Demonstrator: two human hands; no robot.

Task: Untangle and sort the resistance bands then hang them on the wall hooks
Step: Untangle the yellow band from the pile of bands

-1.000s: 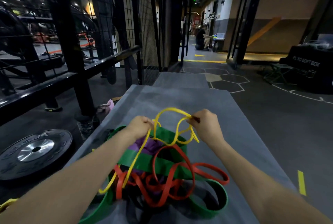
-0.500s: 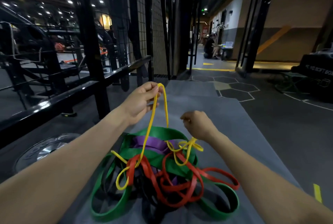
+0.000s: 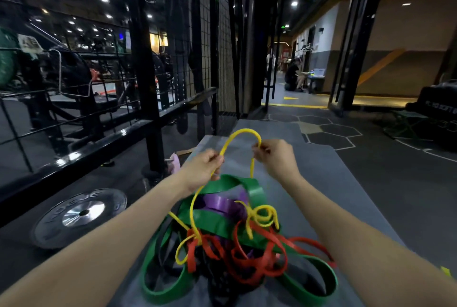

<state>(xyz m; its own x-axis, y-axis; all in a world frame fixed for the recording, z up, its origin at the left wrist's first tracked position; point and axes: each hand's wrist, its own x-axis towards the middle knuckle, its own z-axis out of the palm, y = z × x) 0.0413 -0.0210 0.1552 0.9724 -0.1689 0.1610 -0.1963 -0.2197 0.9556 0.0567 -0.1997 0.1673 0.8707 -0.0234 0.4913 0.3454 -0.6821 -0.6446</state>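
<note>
At the far left a round black weight plate with a shiny steel hub (image 3: 80, 217) lies flat on the dark floor, beside the base of a black steel rack with wire mesh panels (image 3: 146, 64). Just right of the rack post a small pink item (image 3: 176, 162) sits at the edge of a long grey mat (image 3: 346, 195) on which the task's things lie. The left hand (image 3: 201, 169) is curled, pinching a thin yellow rubber resistance band (image 3: 243, 132) between thumb and fingers above the mat. From that pinch the yellow band arches up and over to the right hand (image 3: 278, 158), which also pinches it with curled fingers, so a raised loop spans the two hands. Below each hand the yellow band drops into the tangled heap near the person: one strand runs down from the left hand into the pile's left side, another from the right hand ends in small yellow coils on top. The heap holds a wide green flat band (image 3: 254, 189) looping round its outside, a wide purple band (image 3: 222, 204) in the middle, narrow red bands (image 3: 247, 257) knotted across the front, and dark bands underneath that are hard to make out. Far behind, in the lit corridor, a person in dark clothes (image 3: 293, 74) crouches beside a small table.
</note>
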